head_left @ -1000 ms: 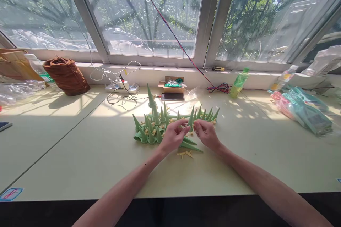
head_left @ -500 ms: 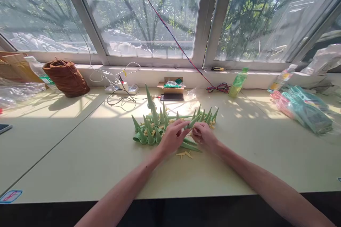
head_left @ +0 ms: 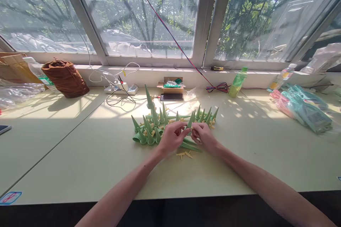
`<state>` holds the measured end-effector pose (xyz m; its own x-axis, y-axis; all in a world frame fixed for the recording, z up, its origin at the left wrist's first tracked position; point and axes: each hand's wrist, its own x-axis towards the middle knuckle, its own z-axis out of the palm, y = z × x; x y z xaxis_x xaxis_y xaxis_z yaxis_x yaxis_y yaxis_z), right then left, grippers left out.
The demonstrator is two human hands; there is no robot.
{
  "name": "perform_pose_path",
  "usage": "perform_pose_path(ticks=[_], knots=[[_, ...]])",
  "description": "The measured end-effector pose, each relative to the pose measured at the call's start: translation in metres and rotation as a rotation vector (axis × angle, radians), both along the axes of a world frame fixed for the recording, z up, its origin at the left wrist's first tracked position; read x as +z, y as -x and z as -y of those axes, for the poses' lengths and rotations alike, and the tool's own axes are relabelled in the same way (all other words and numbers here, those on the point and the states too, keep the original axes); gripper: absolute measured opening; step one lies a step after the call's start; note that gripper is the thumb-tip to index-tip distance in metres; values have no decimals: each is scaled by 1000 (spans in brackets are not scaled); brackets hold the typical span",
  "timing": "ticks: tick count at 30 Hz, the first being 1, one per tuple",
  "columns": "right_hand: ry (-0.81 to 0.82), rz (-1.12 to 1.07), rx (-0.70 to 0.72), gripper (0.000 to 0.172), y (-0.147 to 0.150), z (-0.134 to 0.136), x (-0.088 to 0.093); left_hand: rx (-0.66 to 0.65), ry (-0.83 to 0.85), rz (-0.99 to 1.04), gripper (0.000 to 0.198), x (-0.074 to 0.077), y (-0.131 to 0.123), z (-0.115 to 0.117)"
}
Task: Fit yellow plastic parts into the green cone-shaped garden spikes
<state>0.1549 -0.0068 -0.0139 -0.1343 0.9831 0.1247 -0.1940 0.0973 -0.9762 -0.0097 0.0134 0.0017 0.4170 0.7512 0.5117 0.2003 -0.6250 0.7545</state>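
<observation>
My left hand (head_left: 173, 135) pinches a green cone (head_left: 190, 120) between thumb and fingers, its tip pointing up. Close against it on the right, my right hand (head_left: 204, 134) has its fingers pressed together at the cone's side; a small pale bit shows there, too small to make out. Around both hands stand several green cones (head_left: 142, 136) with small yellow pieces among them. A long green cone (head_left: 192, 146) lies below my hands. Nearer the front, a few loose yellow pieces (head_left: 180, 154) rest on the table (head_left: 106, 163).
Behind the cones are a phone (head_left: 172, 97), a small open box (head_left: 173, 84) and a power strip (head_left: 121, 89) with cables. A brown bag (head_left: 65, 78) stands at the left. A green bottle (head_left: 238, 82) and plastic-wrapped items (head_left: 309, 108) are at the right.
The green cone in my left hand has turned from leaning right to nearly upright. My right hand's fingers have shifted slightly beside it.
</observation>
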Motion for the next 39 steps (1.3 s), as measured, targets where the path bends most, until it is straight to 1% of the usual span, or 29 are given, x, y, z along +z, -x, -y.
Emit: perform_pose_path(ticks=[5, 10, 13, 19, 21, 23, 25, 27, 34, 39], knots=[[-57, 77, -11, 48, 0, 3, 4, -60, 217, 98, 24, 0, 0, 1], [-140, 170, -30, 47, -1, 5, 7, -105, 354, 116, 31, 8, 1, 1], [-262, 299, -85, 46, -3, 5, 5, -146, 447, 116, 34, 13, 2, 2], [-593, 629, -209, 39, -11, 2, 4, -166, 618, 156, 36, 17, 4, 3], [-669, 684, -232, 37, -13, 1, 4, -187, 670, 179, 37, 17, 4, 3], [-698, 709, -247, 36, -14, 0, 4, -197, 690, 189, 38, 17, 4, 4], [-697, 709, -260, 36, -14, -1, 4, -183, 676, 185, 39, 17, 2, 4], [-682, 697, -276, 36, -14, -1, 4, -169, 626, 161, 41, 16, 1, 4], [-581, 646, -303, 42, -11, 0, 6, -156, 386, 25, 45, 14, 3, 3], [-522, 634, -295, 42, -11, 0, 4, -71, 145, -50, 40, 6, 3, 1]])
